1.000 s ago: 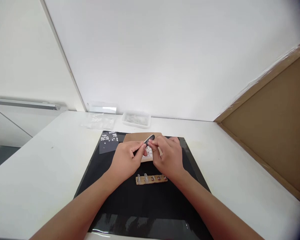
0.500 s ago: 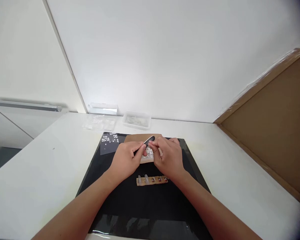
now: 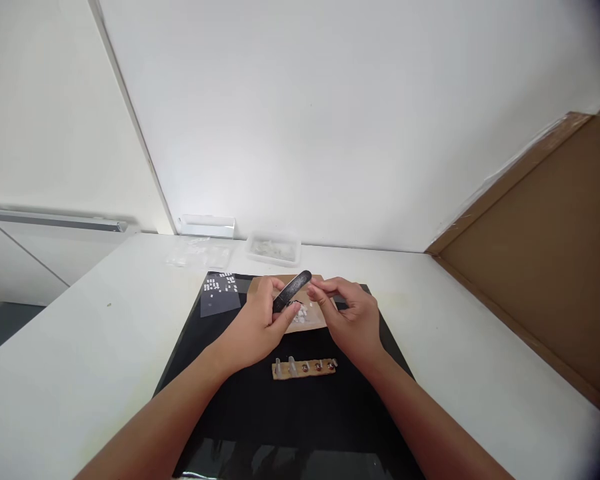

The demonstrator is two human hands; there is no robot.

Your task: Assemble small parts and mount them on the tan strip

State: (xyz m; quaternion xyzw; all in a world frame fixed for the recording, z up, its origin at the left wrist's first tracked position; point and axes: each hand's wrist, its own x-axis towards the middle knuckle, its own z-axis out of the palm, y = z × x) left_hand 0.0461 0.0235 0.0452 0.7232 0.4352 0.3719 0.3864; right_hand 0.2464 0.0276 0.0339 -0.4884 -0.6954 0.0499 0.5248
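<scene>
Left hand (image 3: 253, 328): dark strip (image 3: 294, 291) is being gripped above the brown sheet (image 3: 311, 323).
Right hand (image 3: 356, 319): being held beside the strip's tip; whether anything is being pinched cannot be told.
Small board (image 3: 299, 374): being supported by the black mat (image 3: 300, 413).

Forearms angled inward from both lower corners; left hand (image 3: 255, 323) curled, thumb and fingers in a grip; right hand (image 3: 355, 317) with thumb and index fingertips nearly together

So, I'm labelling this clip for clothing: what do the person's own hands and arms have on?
Nothing that shows: the left hand and right hand are ungloved, without visible rings, and both forearms lack sleeves, watches or bracelets.
</scene>
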